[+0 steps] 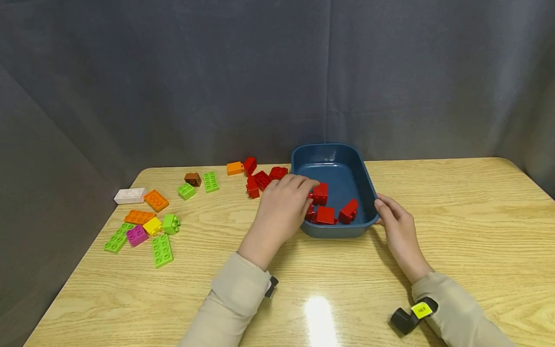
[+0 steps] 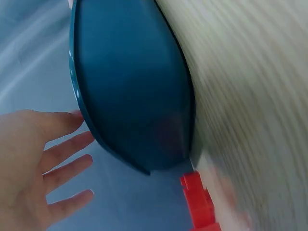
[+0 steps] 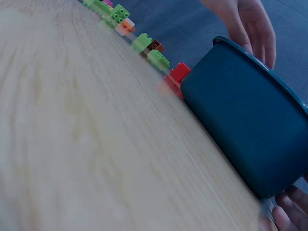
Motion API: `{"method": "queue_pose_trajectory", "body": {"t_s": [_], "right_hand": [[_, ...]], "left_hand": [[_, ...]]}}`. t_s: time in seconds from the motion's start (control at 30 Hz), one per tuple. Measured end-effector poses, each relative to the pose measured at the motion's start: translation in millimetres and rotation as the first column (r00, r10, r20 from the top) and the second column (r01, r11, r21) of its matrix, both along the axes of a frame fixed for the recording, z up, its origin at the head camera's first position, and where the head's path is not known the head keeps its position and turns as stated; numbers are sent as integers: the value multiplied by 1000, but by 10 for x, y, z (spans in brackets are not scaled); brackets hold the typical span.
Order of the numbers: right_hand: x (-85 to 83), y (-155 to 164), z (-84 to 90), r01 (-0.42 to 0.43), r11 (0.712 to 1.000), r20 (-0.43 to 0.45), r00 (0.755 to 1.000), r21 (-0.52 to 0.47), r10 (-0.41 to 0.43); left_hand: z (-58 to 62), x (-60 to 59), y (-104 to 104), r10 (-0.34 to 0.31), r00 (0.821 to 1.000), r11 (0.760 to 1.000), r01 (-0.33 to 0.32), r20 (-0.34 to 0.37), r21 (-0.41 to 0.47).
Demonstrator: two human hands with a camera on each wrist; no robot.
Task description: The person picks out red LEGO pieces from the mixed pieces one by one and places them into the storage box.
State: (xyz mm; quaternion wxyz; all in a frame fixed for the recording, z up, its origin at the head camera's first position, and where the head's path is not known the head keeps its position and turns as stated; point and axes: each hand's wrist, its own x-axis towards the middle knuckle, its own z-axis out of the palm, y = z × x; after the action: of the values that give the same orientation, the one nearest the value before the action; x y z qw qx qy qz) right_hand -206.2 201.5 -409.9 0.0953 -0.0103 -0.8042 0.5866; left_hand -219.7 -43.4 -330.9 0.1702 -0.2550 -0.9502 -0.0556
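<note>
A dark blue plastic bin [image 1: 338,171] stands at the middle of the table, with several red toy bricks [image 1: 325,215] in its near end. Over the bin's left rim reaches my left hand [image 1: 284,205], its fingertips above the red bricks inside. In the left wrist view the fingers of that left hand [image 2: 38,163] are spread and loosely bent beside the rim, with no brick seen between them. My right hand [image 1: 399,231] grips the bin's near right corner, thumb at the rim; its other fingers [image 3: 288,211] are partly hidden at the bin's outer side.
More red bricks [image 1: 262,180] and an orange one [image 1: 234,168] lie left of the bin. Farther left are green [image 1: 162,250], yellow [image 1: 152,226], purple [image 1: 137,235], white [image 1: 130,195] and brown [image 1: 192,179] bricks. A grey curtain [image 1: 260,77] hangs behind the table.
</note>
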Motion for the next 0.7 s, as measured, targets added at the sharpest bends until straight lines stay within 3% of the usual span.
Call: {"method": "queue_pose_trajectory", "body": {"t_s": [0.3,0.7], "right_hand": [[-2,3,-4,5,1000,-5,1000,2,-4],[-5,8,-16,-2,1000,-15,1000,-8,2]], "left_hand": [[-26,-129,-218,89,993,994,-94,78,59],[-139,-247,-458,184,965,976,-201,185,77]]}}
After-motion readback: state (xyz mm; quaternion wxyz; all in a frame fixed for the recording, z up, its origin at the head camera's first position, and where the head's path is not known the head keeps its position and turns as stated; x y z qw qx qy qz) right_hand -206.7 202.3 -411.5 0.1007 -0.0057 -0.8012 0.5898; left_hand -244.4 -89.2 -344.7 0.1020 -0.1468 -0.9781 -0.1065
